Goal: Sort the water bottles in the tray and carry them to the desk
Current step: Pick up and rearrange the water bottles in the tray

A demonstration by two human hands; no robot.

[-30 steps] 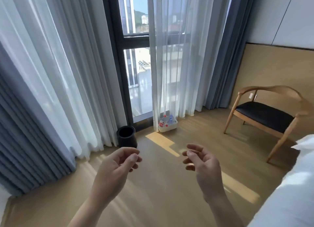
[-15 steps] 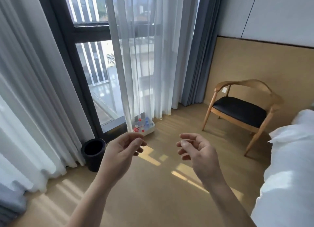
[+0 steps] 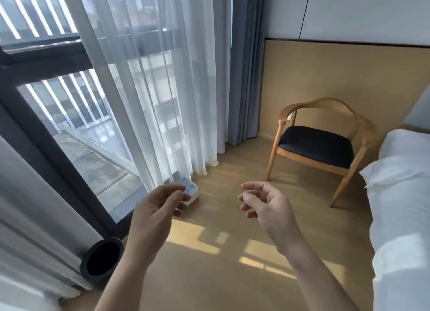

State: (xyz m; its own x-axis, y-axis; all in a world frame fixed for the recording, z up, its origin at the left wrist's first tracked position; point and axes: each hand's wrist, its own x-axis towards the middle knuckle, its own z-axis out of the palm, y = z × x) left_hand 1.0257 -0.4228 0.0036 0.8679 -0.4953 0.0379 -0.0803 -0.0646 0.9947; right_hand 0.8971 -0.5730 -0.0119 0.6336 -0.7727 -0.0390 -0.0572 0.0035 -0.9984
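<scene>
Well, from the head view, both hands are up in front of the person with nothing in them. The left hand (image 3: 158, 208) has its fingers loosely curled, thumb and forefinger close together but pinching nothing. The right hand (image 3: 267, 203) is half open, palm turned inward, fingers bent and relaxed.

The tray (image 3: 194, 191) sits on the wooden floor (image 3: 232, 252) at the foot of the sheer curtain (image 3: 162, 101), right against the window (image 3: 69, 124). It lies ahead of the hands and lower down, a shade to the left of the midline between them. The left hand's fingertips overlap it in the picture, hiding most of it, though the hand is plainly well short of it in depth. I'd judge the left hand the nearer one, but not by much.

Only a white corner of the tray shows, with a hint of water bottles (image 3: 185, 182) in it: a blue label, a speck of red. They are too blurred to say whether they stand or lie, or which way their long axes run. The tray's own long side I cannot make out either.

A black bin (image 3: 102, 259) stands near the left arm, a wooden chair (image 3: 318, 145) off to the right, and a white bed (image 3: 402, 206) at the right edge. No desk is in sight. Reaching the tray looks to call for stepping forward and bending down.
</scene>
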